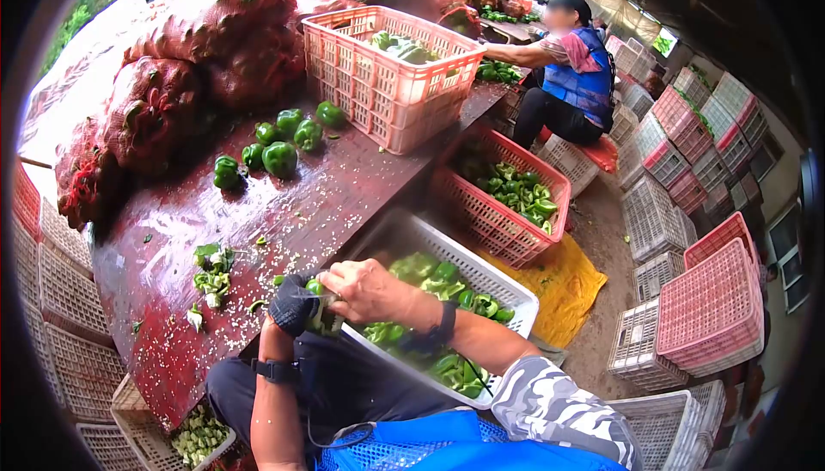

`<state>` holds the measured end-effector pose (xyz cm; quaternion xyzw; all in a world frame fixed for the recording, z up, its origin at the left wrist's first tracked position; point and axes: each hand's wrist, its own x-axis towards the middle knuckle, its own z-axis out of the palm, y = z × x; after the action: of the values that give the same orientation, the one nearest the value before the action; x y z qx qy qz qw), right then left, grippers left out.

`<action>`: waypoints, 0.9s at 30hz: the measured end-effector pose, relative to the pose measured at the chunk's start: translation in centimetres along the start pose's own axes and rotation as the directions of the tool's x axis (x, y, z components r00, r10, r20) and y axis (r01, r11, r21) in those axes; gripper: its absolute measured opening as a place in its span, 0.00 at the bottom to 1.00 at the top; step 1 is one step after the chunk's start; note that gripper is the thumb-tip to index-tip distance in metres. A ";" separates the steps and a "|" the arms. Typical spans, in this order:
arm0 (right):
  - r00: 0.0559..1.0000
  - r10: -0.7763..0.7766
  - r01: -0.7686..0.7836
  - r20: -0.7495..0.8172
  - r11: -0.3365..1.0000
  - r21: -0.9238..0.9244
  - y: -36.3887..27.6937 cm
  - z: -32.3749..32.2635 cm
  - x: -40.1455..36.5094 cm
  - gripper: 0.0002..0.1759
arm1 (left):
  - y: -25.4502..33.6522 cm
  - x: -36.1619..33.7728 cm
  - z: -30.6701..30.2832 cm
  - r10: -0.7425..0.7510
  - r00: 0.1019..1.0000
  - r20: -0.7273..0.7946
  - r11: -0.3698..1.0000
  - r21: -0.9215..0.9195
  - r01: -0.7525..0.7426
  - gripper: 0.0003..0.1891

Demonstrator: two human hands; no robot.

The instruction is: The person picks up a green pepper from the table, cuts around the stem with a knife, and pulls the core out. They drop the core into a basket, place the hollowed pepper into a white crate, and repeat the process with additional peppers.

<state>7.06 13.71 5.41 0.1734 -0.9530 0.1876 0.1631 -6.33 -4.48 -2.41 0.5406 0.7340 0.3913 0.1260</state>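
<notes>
Upper left of the frame: red mesh sacks (206,50) piled on a wet red table (163,316). Left of centre: pepper trimmings (212,271) and seeds; above them, whole peppers (277,151) lie loose. Lower centre: the gloved left hand (292,303) is closed around a green pepper (316,309) at the table's near edge. The bare right hand (369,290) is curled tightly over the same pepper's top; whether it also holds a tool cannot be told. Just right of the hands: a white crate (507,286) with cut peppers. Above: a pink crate (387,97) on the table and a red crate (481,217) below it. Upper right: a seated co-worker (580,84). Right edge: stacked crates (709,308).
</notes>
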 end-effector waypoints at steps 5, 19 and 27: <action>0.999 -0.001 0.004 -0.049 0.998 0.055 0.4 1.5 -0.1 0.23 | 0.3 -0.3 0.9 -0.314 0.947 -0.069 0.919 -0.274 0.285 0.08; 0.963 0.054 0.004 -0.264 0.976 0.217 0.9 1.8 -0.3 0.22 | -3.9 -0.9 2.7 0.141 0.990 0.001 0.785 0.609 -0.113 0.08; 0.939 0.185 -0.082 -0.290 0.939 0.335 0.8 1.4 -0.4 0.20 | -1.4 -0.8 3.4 0.147 0.986 -0.076 0.741 0.669 -0.058 0.07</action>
<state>6.74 13.87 3.77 0.0989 -0.8812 0.3747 0.2708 -4.96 -3.83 -5.83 0.5643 0.8005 0.1437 -0.1420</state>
